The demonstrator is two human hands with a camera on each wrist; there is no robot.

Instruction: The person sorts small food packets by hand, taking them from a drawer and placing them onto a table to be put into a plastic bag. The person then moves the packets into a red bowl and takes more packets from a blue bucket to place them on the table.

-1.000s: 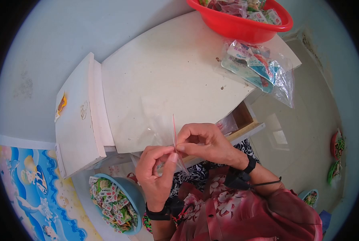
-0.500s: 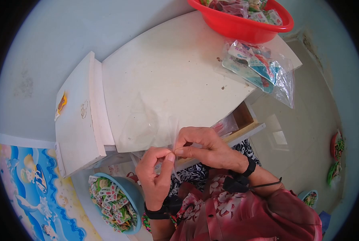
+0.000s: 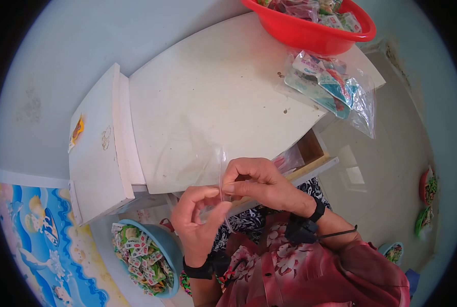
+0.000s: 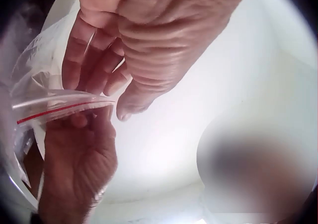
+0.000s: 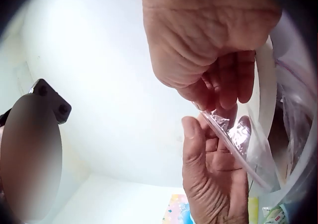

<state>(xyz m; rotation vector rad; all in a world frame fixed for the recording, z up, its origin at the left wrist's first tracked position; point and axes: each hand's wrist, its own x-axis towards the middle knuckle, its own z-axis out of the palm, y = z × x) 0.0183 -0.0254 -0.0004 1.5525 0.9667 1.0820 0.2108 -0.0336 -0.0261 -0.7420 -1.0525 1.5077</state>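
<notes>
Red floral sleeve [image 3: 310, 271] fabric fills the bottom of the head view, closest to you, with a black strap on each wrist. Just beside your left wrist sits a blue bowl [image 3: 173, 249] heaped with small green, red and white packets.

Above that, your two hands meet at the near edge of the table. Your left hand [image 3: 200, 225] curls its thumb and forefinger together and pinches the red-lined mouth of a clear plastic bag [image 3: 195, 161]. Your right hand [image 3: 259, 184] pinches the same edge from the other side, thumb against forefinger, with the other fingers bent loosely behind. The fingertips of both hands almost touch, and the bag's sealing strip stands upright between them. In the left wrist view, the red line [image 4: 54, 110] runs sideways out from between the fingers. The right wrist view shows the strip slanting between both thumbs.

The rest of the bag spreads away from your fingers and lies flat on the white table [image 3: 213, 92]. A white board [image 3: 98, 148] lies along the table's left side. Further off, at the table's far right, lies a filled clear bag of packets [image 3: 325, 82]. Beyond it stands a red basin [image 3: 310, 36] holding more packets.
</notes>
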